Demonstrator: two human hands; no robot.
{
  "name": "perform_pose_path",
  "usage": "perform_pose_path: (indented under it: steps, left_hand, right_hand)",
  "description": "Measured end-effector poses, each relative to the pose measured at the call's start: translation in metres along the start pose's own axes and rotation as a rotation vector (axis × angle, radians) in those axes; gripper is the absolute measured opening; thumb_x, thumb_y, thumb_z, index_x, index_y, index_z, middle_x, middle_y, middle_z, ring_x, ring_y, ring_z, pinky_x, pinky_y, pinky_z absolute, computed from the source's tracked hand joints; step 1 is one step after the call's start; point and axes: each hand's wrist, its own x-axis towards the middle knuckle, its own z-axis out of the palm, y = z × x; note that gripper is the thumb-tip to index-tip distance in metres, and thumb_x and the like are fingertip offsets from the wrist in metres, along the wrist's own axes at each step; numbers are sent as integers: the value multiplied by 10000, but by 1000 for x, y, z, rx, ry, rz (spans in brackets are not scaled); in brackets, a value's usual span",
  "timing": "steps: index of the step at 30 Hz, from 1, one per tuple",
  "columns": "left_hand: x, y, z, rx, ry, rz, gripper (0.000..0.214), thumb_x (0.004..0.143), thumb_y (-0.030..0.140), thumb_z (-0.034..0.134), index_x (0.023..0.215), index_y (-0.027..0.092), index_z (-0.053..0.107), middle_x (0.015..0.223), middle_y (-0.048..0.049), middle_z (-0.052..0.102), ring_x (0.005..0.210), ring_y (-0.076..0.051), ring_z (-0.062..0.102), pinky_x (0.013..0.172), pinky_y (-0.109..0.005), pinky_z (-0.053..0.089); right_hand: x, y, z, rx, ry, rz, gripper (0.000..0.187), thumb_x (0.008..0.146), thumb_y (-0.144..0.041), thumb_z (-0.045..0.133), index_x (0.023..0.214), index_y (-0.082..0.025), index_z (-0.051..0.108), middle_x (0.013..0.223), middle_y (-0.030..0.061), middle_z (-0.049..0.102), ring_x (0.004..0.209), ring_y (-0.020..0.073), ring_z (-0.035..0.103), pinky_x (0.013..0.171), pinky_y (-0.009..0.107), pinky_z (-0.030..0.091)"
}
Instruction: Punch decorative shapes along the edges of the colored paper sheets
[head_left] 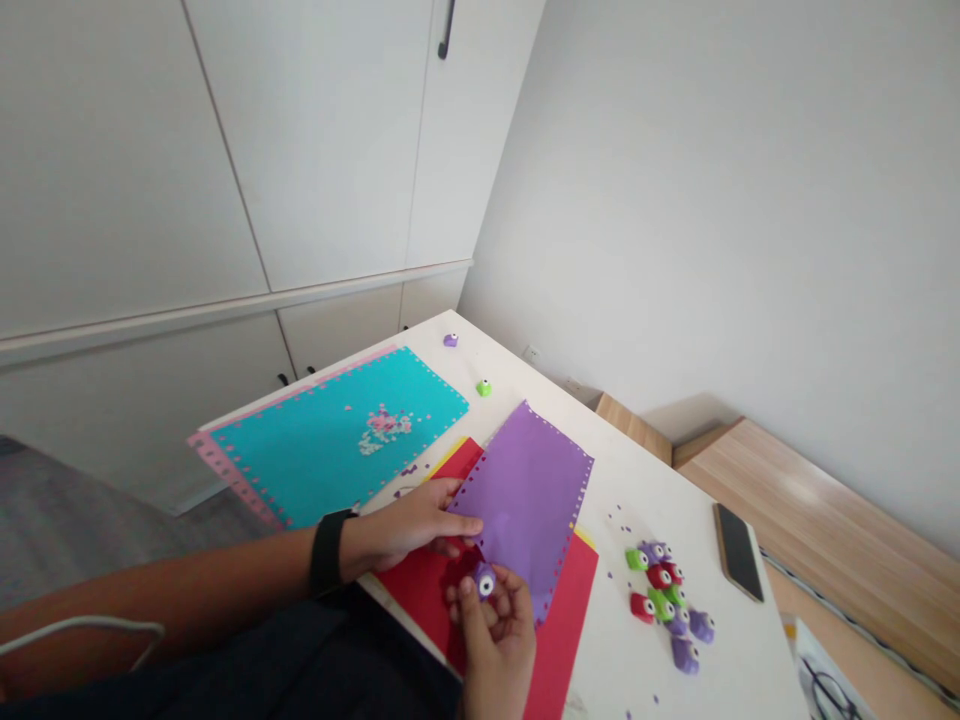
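In my left hand (431, 520) the near left edge of a purple paper sheet (529, 485) is pinched, thumb on top. Small holes run along several of its edges. My right hand (499, 635) grips a small purple hole punch (484, 580) with a white-and-black eye-like button, thumb beside the button. The punch sits at the sheet's near edge; whether the paper is inside its slot I cannot tell. Beneath the purple sheet lie a red sheet (562, 640) and a yellow sheet (589, 538), mostly covered.
A blue sheet (300, 450) with punched edges, over a pink sheet (225, 470), carries paper bits (384, 425). Purple (451, 340) and green (484, 388) punches stand at the back. A cluster of punches (664, 590) and a phone (737, 550) lie right on the white table (592, 660).
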Motion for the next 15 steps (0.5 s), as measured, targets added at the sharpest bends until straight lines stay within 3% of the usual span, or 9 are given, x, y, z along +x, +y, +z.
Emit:
perform_pose_path:
  steps: [3,6,15]
  left_hand:
    - [1,-3,6,-37,19,4,405,694,435,855,940,169,676,891,-34,723,769,-175,642,641,-238,490]
    - [1,-6,11,-60,15,10,383,713,416,845,951,161,687,887,-33,728,734,-152,620,636,-226,468]
    - [-1,-8,18,-50,-24,28,392,758,376,815,1059,164,680,1028,-75,757,804,-186,679,635,-237,482]
  right_hand:
    - [-1,0,4,-33,75,-80,508,787,-444,834,1107,-227,504,931,56,761,818,244,770,703,310,625]
    - [-3,0,7,-34,130,-143,522,795,-441,828,1126,-233,482,948,64,767,819,238,772,707,309,633]
    - [-6,-2,8,-7,158,-121,562,778,-452,844,1112,-250,439,938,72,777,778,253,777,647,320,637]
